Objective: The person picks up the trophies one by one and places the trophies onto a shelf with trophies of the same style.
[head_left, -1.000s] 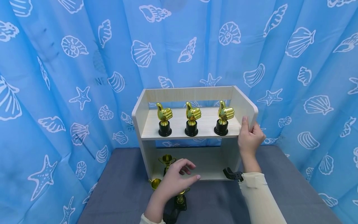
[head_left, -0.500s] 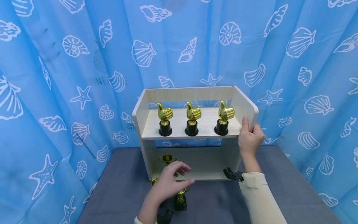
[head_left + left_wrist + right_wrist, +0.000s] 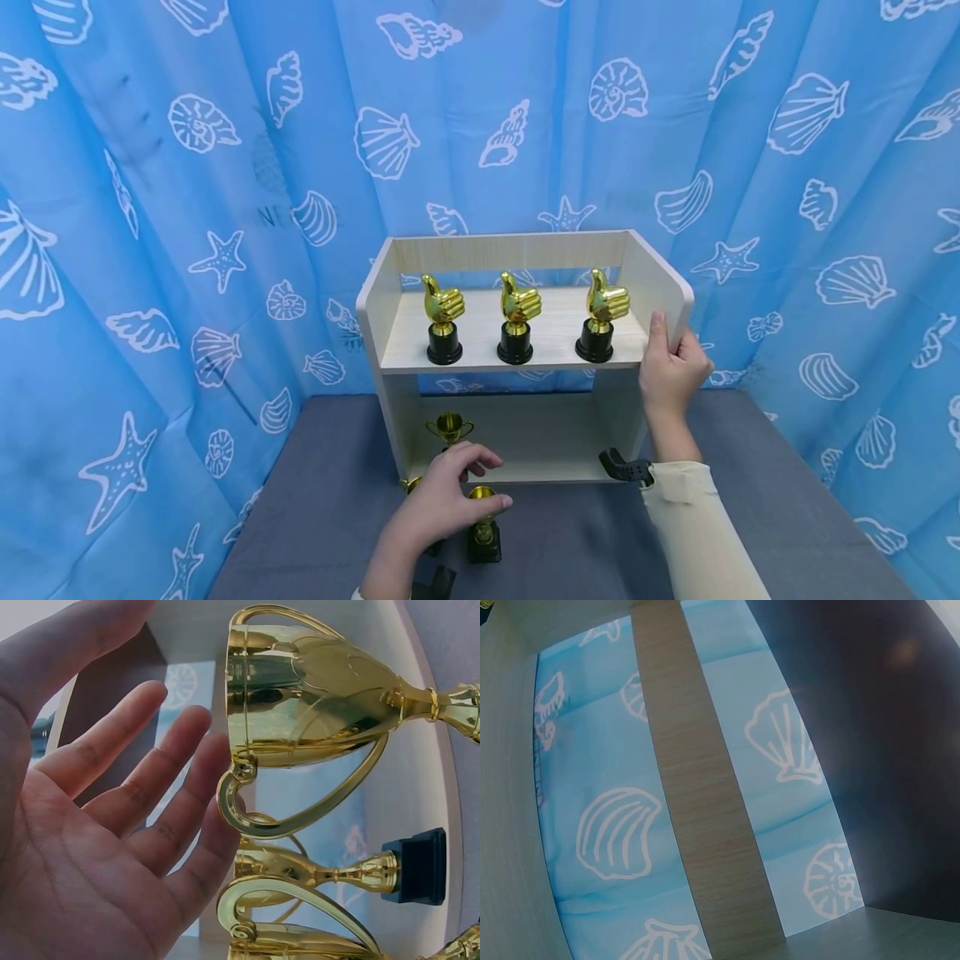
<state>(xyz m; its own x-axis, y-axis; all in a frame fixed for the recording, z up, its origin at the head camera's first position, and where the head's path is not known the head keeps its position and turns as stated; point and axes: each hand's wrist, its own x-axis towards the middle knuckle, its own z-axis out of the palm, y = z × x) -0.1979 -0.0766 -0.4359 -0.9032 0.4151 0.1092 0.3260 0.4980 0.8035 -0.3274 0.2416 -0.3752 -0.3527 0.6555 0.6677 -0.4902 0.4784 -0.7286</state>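
Note:
My left hand (image 3: 438,500) hovers with loosely bent fingers over the cup trophies in front of the shelf. Beside its thumb stands a gold cup trophy (image 3: 483,533) on a black base. Another gold cup trophy (image 3: 411,484) is mostly hidden behind this hand, and a third cup trophy (image 3: 450,427) stands in the lower left compartment. In the left wrist view, the fingers lie close to a large gold cup (image 3: 315,697); contact is unclear. My right hand (image 3: 671,371) grips the right side panel of the small wooden shelf (image 3: 525,250); its fingers are out of the right wrist view.
Three gold thumbs-up trophies (image 3: 517,317) with round black bases stand in a row on the upper board. The shelf sits on a grey table (image 3: 322,500). Behind it hangs a blue curtain (image 3: 480,100) printed with white shells.
My left hand has drawn back left and down a little, uncovering more of the front cup trophy and the one in the lower compartment. The right hand stays on the shelf.

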